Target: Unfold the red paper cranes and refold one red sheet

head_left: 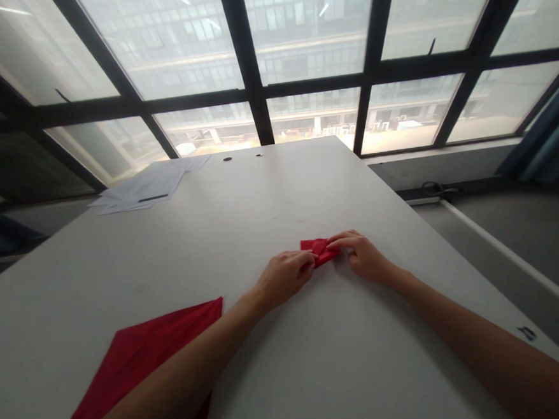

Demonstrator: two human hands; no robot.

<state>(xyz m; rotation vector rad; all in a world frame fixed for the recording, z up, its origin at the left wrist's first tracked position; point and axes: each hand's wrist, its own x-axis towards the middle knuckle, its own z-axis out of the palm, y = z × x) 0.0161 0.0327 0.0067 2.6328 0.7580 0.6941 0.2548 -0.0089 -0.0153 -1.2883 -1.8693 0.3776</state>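
A small folded piece of red paper (316, 248) lies on the white table (242, 225), a little right of centre. My left hand (284, 276) grips its left side with fingers curled. My right hand (363, 255) pinches its right end, with the fingertips pressed on the fold. Both forearms reach in from the bottom of the view.
A large red paper sheet (132, 366) lies flat at the near left, partly under my left forearm. White papers with a dark pen (144, 188) sit at the far left corner. The table's right edge drops to a grey floor. Big windows stand behind.
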